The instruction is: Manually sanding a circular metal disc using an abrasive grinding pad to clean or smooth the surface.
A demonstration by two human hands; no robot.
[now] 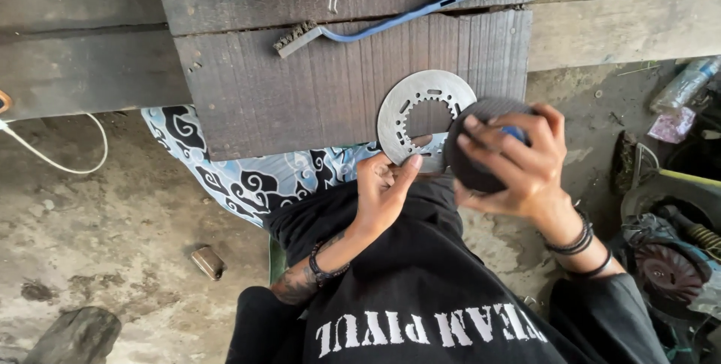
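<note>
I am scrubbing a flat steel ring plate (420,112) that lies at the lower right edge of the dark wooden tabletop (300,93), right of the frame's centre. My left hand (383,191) pinches the plate's near rim, thumb on top, pinning it down. My right hand (518,161) is closed around a round, dark abrasive pad (469,169), pressed over the plate's right side. I judge the cleaning as midway; the next stroke calls for a firm pin on the rim while the pad sweeps around the ring. The plate is thin, matt grey, toothed along its inner hole and slotted. The tabletop is rough and grooved. At the top centre lies a wire brush (368,30) with a blue handle.
</note>
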